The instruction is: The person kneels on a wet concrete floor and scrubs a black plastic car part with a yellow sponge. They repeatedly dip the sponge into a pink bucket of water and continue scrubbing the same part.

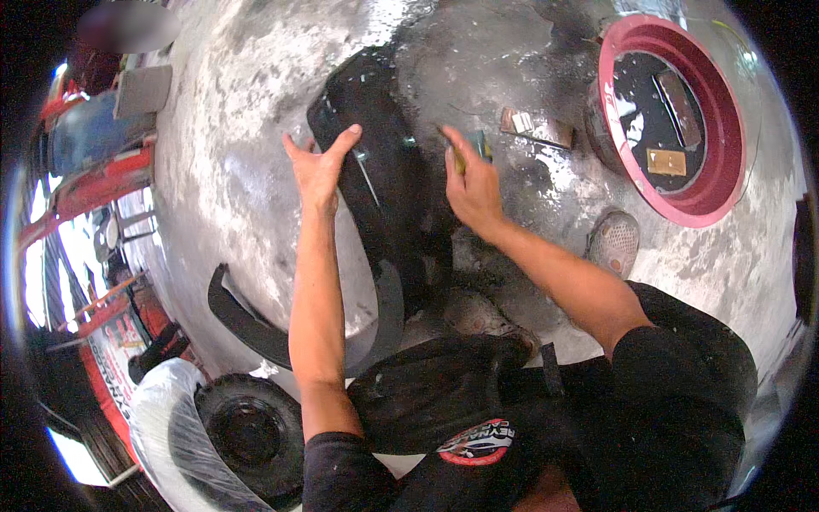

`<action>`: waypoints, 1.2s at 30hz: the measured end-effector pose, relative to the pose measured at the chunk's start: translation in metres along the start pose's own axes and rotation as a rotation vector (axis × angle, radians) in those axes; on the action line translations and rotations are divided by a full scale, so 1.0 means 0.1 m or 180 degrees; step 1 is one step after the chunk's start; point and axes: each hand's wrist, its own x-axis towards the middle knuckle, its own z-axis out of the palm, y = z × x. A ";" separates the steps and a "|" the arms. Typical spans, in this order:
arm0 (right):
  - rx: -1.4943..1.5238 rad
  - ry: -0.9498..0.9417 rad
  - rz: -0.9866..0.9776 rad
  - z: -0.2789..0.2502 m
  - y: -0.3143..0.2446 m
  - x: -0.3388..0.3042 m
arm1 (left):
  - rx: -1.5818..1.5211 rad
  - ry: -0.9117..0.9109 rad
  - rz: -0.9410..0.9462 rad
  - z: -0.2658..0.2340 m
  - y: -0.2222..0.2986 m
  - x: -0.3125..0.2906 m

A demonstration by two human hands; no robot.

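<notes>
A long, black, glossy curved panel (pixel 375 128), like a vehicle body part, stands in front of me with a wet shine. My left hand (pixel 321 171) is open at its left edge; the thumb reaches over the black surface and the fingers spread outward. To the right of the panel, my right hand (pixel 474 189) is closed around a small yellow and grey-green block (pixel 479 147), which looks like a sanding pad or sponge. The fingers cover part of that block. A curved dark strip (pixel 247 320) extends at the lower left of the panel; whether they join is hidden by my left forearm.
A pink round tub (pixel 607 94) at the right holds dark water, a yellow block (pixel 665 162) and a dark flat piece (pixel 678 107). A brown block (pixel 550 130) lies on the wet concrete. My shoe (pixel 614 243) is near the tub. A tyre (pixel 247 431) stands lower left.
</notes>
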 end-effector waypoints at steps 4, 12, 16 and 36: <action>-0.0043 0.0114 -0.0317 -0.02 0.07 -0.18 | -0.1598 -0.1859 -0.0939 -0.18 -0.65 -0.15; -0.0561 -0.0720 -0.0750 0.23 0.12 -0.48 | -0.2296 -0.2130 -0.1387 -0.42 -1.39 -0.53; -0.0548 -0.0747 -0.0642 0.25 0.08 -0.77 | -0.0555 -0.1347 0.0086 -0.08 -0.19 -0.51; -0.0584 -0.1428 -0.0047 0.25 0.33 -1.56 | -0.0516 -0.1006 -0.0314 -0.14 -0.32 -0.26</action>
